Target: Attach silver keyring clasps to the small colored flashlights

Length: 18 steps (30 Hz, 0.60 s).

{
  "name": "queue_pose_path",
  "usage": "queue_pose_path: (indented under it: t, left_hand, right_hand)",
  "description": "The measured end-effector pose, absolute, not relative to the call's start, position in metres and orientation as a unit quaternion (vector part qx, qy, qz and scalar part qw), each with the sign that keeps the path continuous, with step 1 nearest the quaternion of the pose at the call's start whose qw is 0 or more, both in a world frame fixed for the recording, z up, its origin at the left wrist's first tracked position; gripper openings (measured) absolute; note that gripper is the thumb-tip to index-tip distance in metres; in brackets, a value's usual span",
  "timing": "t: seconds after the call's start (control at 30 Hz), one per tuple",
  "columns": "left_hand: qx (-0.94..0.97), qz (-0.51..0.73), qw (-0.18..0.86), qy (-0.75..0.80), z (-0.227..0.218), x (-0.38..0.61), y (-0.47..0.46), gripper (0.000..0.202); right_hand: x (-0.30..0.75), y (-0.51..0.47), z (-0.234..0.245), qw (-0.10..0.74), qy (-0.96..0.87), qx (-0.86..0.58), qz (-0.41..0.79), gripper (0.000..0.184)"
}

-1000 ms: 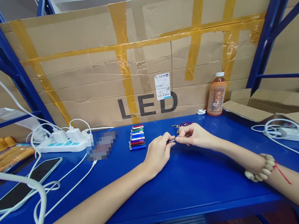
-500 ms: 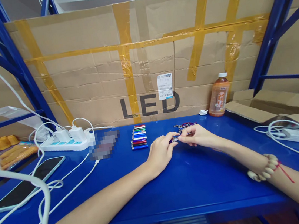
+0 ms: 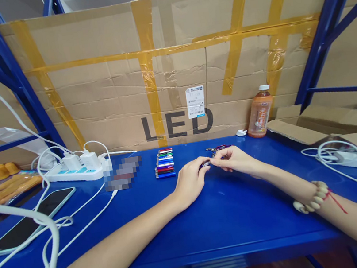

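My left hand and my right hand meet over the middle of the blue table. Both pinch one small metal cylinder, a tiny keychain-style light, held level between the fingertips. Left of it lies a neat row of several similar coloured cylinders. Just behind my right hand sits a small loose pile of keychain parts. A beaded bracelet with a red string is on my right wrist.
A white power strip with chargers, white cables and a phone lie at the left. An orange drink bottle stands by the taped "LED" cardboard. An open carton and another cable are at the right.
Both hands stay together on the small cylinder, shifting only slightly. The view wobbled a little.
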State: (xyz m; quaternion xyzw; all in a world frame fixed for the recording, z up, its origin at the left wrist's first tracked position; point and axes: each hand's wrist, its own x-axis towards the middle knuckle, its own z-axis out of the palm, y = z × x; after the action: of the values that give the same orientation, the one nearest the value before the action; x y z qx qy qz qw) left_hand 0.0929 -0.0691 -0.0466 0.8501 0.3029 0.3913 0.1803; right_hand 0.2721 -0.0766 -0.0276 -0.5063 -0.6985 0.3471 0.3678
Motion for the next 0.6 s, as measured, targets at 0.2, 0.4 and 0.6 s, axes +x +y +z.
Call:
queue_pose_path:
  t: [0.2, 0.4, 0.6]
  left_hand:
    - [0.826, 0.408, 0.232, 0.313, -0.0470, 0.0941, -0.0676, 0.020]
    - [0.820, 0.408, 0.232, 0.329, -0.0476, 0.0947, -0.0661, 0.018]
    - [0.833, 0.386, 0.244, 0.313, -0.0471, 0.0939, -0.0677, 0.021]
  right_hand:
    - [0.2732, -0.0735, -0.0297, 0.399, -0.716, -0.480, 0.313, 0.046]
    - [0.2774, -0.0676, -0.0345, 0.454, -0.726, -0.439, 0.272, 0.044]
    - [0.2779, -0.0673, -0.0344, 0.465, -0.762, -0.373, 0.253, 0.032]
